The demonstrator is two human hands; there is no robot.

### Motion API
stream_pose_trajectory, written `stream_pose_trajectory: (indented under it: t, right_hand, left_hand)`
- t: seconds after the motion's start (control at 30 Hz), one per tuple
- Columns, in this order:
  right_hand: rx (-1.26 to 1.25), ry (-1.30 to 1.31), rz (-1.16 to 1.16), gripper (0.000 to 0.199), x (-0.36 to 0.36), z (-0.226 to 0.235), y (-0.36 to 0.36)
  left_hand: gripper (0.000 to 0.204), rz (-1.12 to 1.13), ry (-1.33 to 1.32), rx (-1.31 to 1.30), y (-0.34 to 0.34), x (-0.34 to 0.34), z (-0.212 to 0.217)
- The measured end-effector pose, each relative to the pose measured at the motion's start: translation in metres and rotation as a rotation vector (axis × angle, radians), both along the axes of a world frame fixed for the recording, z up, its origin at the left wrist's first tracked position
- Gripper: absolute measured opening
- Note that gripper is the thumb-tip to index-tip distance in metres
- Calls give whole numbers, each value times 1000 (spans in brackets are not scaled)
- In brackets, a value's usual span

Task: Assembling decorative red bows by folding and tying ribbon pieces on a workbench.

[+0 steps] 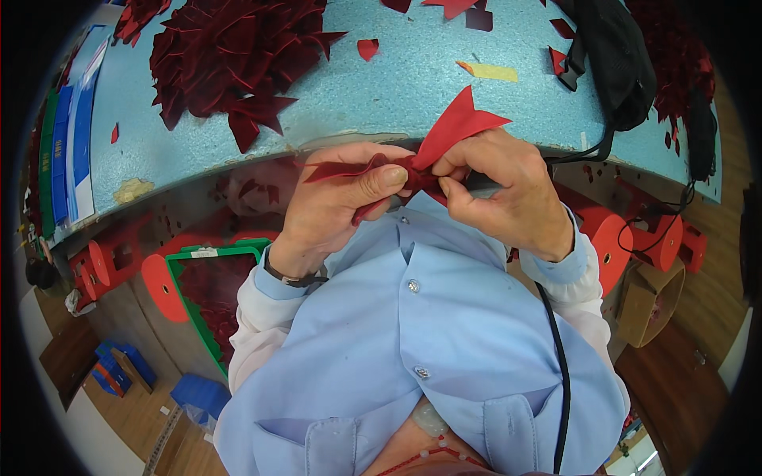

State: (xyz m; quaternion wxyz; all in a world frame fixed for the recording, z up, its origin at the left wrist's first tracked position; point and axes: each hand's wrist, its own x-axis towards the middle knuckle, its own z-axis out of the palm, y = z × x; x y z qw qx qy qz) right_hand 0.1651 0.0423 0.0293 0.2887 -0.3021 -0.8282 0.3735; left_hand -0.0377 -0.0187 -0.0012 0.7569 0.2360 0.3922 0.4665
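Observation:
Between both hands, at the near edge of the table, is a red velvet ribbon bow (459,127). Its dark red loop points left, and a notched, brighter red tail sticks up to the right. My left hand (337,194) is closed around the left loop, thumb pressed on top near the middle. My right hand (512,190) pinches the bow beside its centre knot, thumb and forefinger together. Fingers partly cover the knot, so its details are hidden. Beyond the hands lies a big pile of dark red velvet bows (238,59) on the light blue table (357,91).
Red scraps (367,49) and a yellow strip (492,72) lie on the table. A black bag (623,63) with a strap sits at right, near another dark red pile (675,47). Below the edge are red ribbon spools (163,287), a green-rimmed crate (190,305) and a cardboard box (647,301).

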Motion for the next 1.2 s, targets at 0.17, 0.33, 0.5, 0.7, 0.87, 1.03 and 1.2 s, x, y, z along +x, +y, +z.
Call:
stream_pose_trajectory:
  t: [0.17, 0.33, 0.5, 0.7, 0.87, 1.03, 1.2]
  right_hand:
    - [0, -5, 14, 18, 0, 0, 1]
    - [39, 1, 32, 19, -2, 3, 4]
    - [48, 10, 25, 19, 0, 0, 2]
    - [-7, 9, 31, 18, -1, 0, -1]
    - [-1, 19, 19, 17, -2, 2, -3]
    - [16, 10, -5, 18, -1, 1, -2]
    - [-8, 4, -59, 19, 1, 0, -3]
  left_hand:
    - [25, 4, 25, -14, 0, -1, 1]
    - [28, 37, 168, 43, 2, 2, 10]
    - [30, 75, 331, 121, 1, 4, 15]
    - [27, 140, 409, 181, -3, 9, 18]
    - [22, 135, 176, 82, -4, 3, 15]
    - [18, 253, 134, 35, -3, 7, 20]
    - [15, 458, 330, 204, -11, -16, 1]
